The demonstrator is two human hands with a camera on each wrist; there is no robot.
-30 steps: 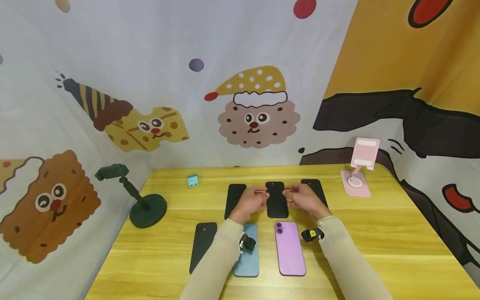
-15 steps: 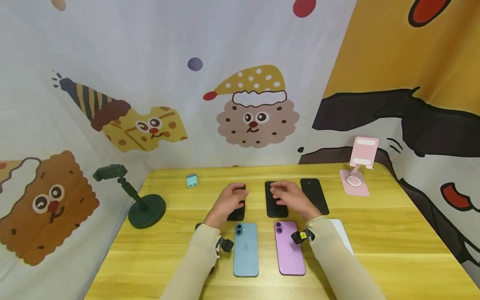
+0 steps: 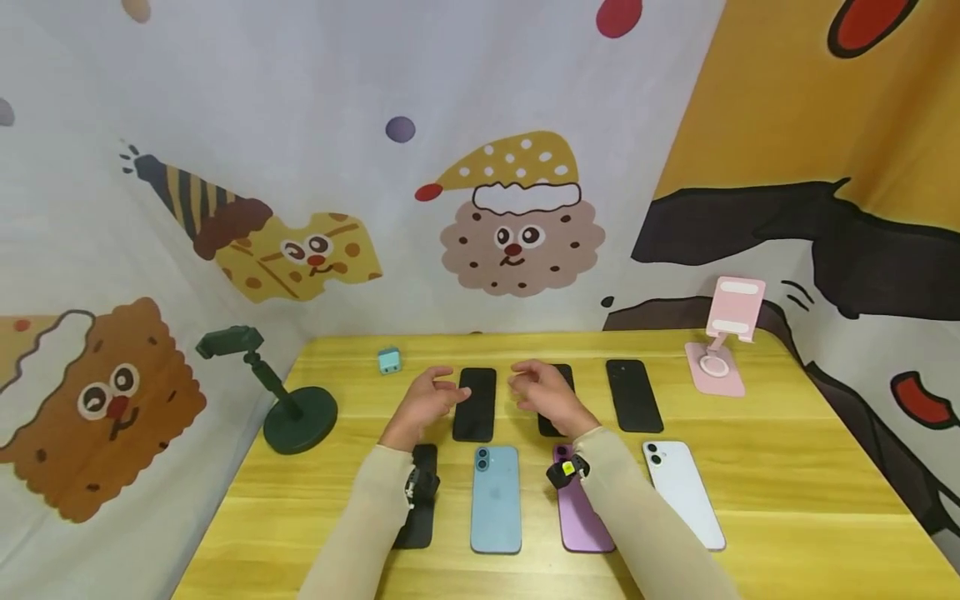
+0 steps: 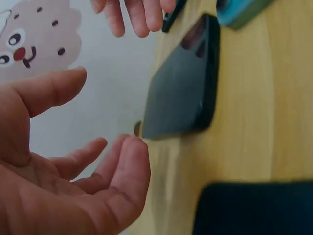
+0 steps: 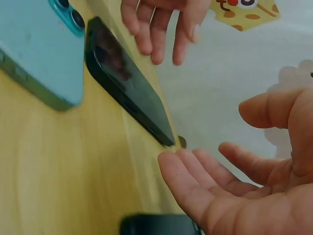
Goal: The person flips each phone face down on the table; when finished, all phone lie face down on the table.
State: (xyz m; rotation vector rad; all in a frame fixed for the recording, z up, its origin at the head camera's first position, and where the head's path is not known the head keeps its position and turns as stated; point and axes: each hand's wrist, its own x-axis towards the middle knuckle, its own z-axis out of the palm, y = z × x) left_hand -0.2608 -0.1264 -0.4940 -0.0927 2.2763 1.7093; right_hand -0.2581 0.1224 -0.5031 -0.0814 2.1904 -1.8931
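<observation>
A black phone [image 3: 474, 406] lies flat at the back of the wooden table, its glossy screen up. My left hand [image 3: 423, 408] hovers beside its left edge, thumb over that edge, fingers loosely bent and holding nothing. To its right, my right hand [image 3: 551, 396] is held above the table with relaxed fingers, partly covering a second black phone [image 3: 565, 377]. Both wrist views show the screen-up phone [image 4: 183, 93] lying between the two hands, apart from the fingers. A third black phone [image 3: 634, 396] lies back up at the right of this row.
In the front row are another black phone [image 3: 420, 529] under the left wrist, a light blue phone [image 3: 496, 508], a purple phone [image 3: 583, 521] partly behind the right forearm, and a white phone [image 3: 684, 492]. Behind them stand a green holder [image 3: 300, 421], a blue charger [image 3: 389, 360] and a pink stand [image 3: 715, 367].
Both hands have moved left, from around the middle black phone to either side of the screen-up one. The white phone has come out from behind the right arm. The phones look unmoved.
</observation>
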